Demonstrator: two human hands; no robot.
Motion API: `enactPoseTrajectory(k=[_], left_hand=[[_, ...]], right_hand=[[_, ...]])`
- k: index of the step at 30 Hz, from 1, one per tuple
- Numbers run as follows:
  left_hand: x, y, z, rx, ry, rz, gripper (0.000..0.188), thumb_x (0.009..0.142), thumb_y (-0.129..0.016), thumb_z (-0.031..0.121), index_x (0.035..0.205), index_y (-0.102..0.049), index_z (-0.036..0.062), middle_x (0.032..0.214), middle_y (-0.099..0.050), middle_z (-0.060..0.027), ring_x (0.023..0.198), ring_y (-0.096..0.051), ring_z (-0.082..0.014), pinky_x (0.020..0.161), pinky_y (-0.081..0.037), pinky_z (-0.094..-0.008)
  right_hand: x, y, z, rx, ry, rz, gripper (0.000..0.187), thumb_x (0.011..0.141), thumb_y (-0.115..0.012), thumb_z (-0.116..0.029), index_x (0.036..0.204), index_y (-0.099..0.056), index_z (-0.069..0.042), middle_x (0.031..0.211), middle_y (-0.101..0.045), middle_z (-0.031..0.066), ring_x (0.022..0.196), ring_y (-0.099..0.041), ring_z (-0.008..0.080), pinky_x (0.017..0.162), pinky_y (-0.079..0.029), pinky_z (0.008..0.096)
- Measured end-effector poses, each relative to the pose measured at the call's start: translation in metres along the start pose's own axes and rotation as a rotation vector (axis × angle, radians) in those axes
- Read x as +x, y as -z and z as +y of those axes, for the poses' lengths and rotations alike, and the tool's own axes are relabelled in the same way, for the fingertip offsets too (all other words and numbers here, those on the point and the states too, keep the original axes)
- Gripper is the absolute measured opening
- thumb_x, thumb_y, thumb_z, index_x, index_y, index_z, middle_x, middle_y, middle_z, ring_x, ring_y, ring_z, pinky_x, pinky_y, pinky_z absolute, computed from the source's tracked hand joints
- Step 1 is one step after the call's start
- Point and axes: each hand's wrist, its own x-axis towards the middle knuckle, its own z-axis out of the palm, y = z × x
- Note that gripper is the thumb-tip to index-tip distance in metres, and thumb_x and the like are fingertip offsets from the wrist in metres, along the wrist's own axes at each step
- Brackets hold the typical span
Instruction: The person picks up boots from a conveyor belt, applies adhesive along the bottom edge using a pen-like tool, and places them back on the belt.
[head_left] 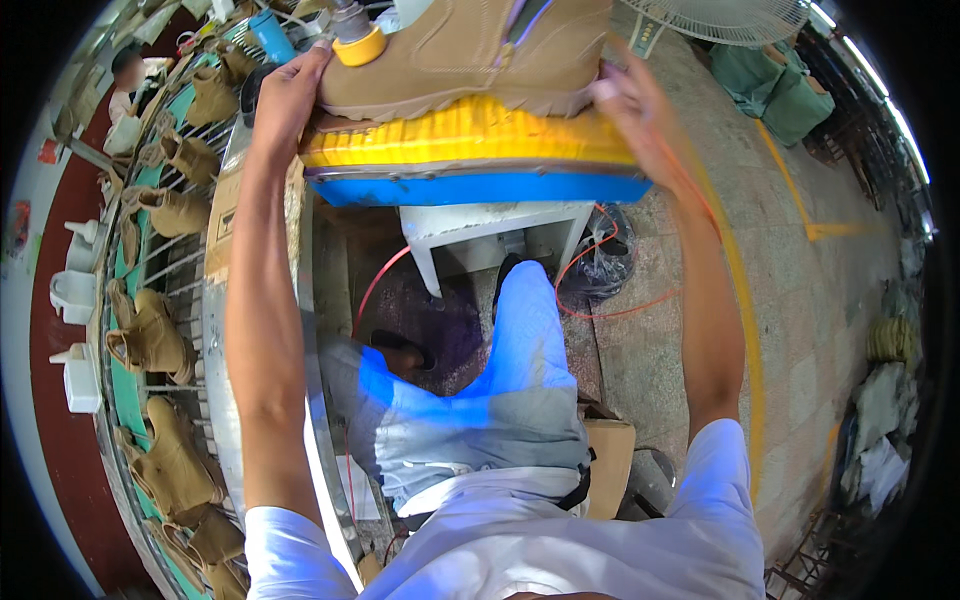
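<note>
A tan boot (pixel 440 65) lies sole-down, toe to the left, on a yellow ribbed pad (pixel 470 140) with a blue base (pixel 480 190). My left hand (pixel 288 100) grips the boot at its toe end; some of its fingers are hidden. At the heel, my right hand (pixel 638 105) is closed against the boot, its fingers smeared by motion. A yellow round press piece (pixel 360 47) on a metal shaft stands at the upper side of the toe. The boot's top is cut off by the picture's upper edge.
On my left runs a rack (pixel 155 380) with several tan boots (pixel 165 465). White plastic bottles (pixel 80 375) stand beyond it, near a seated person. A white stand (pixel 500 220) holds up the blue base. A red hose (pixel 620 312) and black bag (pixel 605 255) lie on the floor; a fan (pixel 725 18) is far right.
</note>
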Motion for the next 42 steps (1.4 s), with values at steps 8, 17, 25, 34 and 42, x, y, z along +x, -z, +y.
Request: enactPoseTrajectory(k=[8,17,25,34,42], left_hand=[[-0.194,-0.04,-0.014,0.449,-0.882,0.496,0.039,0.101,-0.058,0.024,0.13,-0.065,-0.0016,0.114,-0.069,-0.0159,0.104,-0.064,-0.03,0.086,-0.052,-0.0354],[-0.274,-0.151,0.005,0.484,-1.099,0.172,0.048,0.074,-0.068,0.012,0.121,-0.072,0.004,0.139,-0.065,-0.0087,0.101,-0.059,-0.0234,0.092,-0.05,-0.0342],[-0.296,-0.233,0.01,0.169,-0.809,0.043,0.048,0.078,-0.069,0.017,0.124,-0.065,0.0026,0.133,-0.061,-0.0112,0.129,-0.053,-0.0313,0.101,-0.05,-0.037],[-0.296,-0.212,0.027,0.37,-0.716,-0.166,0.047,0.083,-0.063,0.018,0.129,-0.065,0.0091,0.134,-0.062,-0.0076,0.132,-0.051,-0.0266,0.112,-0.04,-0.0338],[-0.294,-0.213,0.035,0.662,-0.926,0.07,0.043,0.086,-0.06,0.02,0.126,-0.07,0.0073,0.13,-0.066,-0.0055,0.131,-0.05,-0.023,0.114,-0.038,-0.0345]], right_hand=[[-0.107,0.009,-0.093,-0.192,-0.024,0.243,0.045,0.106,-0.041,-0.019,0.134,-0.063,0.006,0.098,-0.059,0.0079,0.094,-0.056,0.0173,0.095,-0.045,0.033],[-0.125,0.001,-0.163,-0.269,0.448,0.033,0.034,0.099,-0.052,-0.015,0.113,-0.074,0.008,0.084,-0.07,0.0145,0.068,-0.055,0.0162,0.063,-0.049,0.0309],[-0.109,-0.016,-0.16,-0.514,0.512,0.065,0.025,0.085,-0.059,-0.012,0.096,-0.08,-0.004,0.078,-0.071,0.0108,0.066,-0.069,0.0213,0.06,-0.054,0.0301],[-0.111,-0.002,-0.158,-0.691,0.478,0.018,0.023,0.095,-0.062,-0.021,0.101,-0.078,-0.004,0.074,-0.07,0.0055,0.065,-0.069,0.019,0.06,-0.054,0.0278],[-0.105,0.02,-0.159,-0.603,0.412,-0.014,0.047,0.108,-0.052,-0.041,0.104,-0.077,-0.002,0.076,-0.071,0.0053,0.065,-0.068,0.0127,0.059,-0.052,0.0242]])
